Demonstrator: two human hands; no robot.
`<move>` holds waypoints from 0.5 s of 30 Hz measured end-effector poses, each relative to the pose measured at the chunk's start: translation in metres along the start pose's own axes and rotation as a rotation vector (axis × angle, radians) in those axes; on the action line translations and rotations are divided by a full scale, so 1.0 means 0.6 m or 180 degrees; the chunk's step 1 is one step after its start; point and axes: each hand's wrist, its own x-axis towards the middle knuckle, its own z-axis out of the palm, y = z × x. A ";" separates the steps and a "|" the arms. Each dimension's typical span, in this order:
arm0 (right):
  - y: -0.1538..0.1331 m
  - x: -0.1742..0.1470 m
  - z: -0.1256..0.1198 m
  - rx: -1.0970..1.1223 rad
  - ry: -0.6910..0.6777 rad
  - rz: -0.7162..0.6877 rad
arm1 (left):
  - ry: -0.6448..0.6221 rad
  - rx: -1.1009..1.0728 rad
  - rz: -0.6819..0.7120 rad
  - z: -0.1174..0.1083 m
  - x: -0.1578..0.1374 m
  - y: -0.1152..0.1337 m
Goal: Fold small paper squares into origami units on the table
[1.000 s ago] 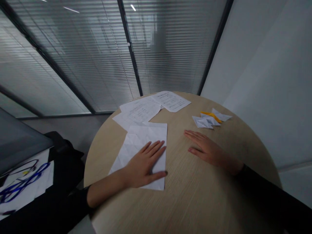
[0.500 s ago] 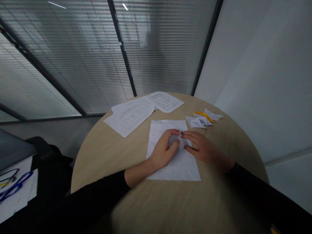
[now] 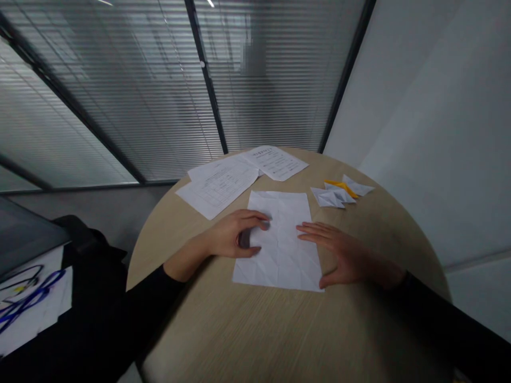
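A creased white sheet of paper point(image 3: 282, 255) lies flat on the round wooden table point(image 3: 247, 330), with fold lines crossing it. Over its left edge is my left hand point(image 3: 239, 234), thumb and fingers apart in a loose curve, with nothing gripped. My right hand point(image 3: 339, 250) rests at the sheet's right side. Its fingers stretch out over the paper, and its thumb is at the lower right corner.
Folded paper pieces point(image 3: 333, 198), white with one yellow point(image 3: 342, 186), lie at the back right. Printed sheets point(image 3: 223, 186) overlap at the back left. A chair point(image 3: 85, 242) and papers with blue cords point(image 3: 34, 298) are at left. Blinds point(image 3: 271, 106) hang behind the table.
My hands have moved apart from the middle of the sheet, left hand to its left edge, right hand to its right edge. The view has shifted slightly.
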 end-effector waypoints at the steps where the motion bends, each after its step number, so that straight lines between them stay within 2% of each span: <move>1: -0.001 -0.005 0.001 -0.0012 -0.0017 0.0016 | -0.0043 -0.0083 0.0002 -0.004 -0.003 0.003; 4: -0.007 -0.016 0.001 -0.0085 0.0004 0.0102 | -0.0232 -0.0294 0.0028 -0.015 -0.014 0.010; 10: -0.016 -0.019 0.002 -0.0403 0.0120 0.0165 | -0.0658 -0.0187 -0.0111 -0.022 -0.028 0.012; 15: 0.007 -0.009 0.008 -0.0647 0.0421 0.0195 | -0.0584 -0.0130 -0.0180 -0.008 -0.028 0.009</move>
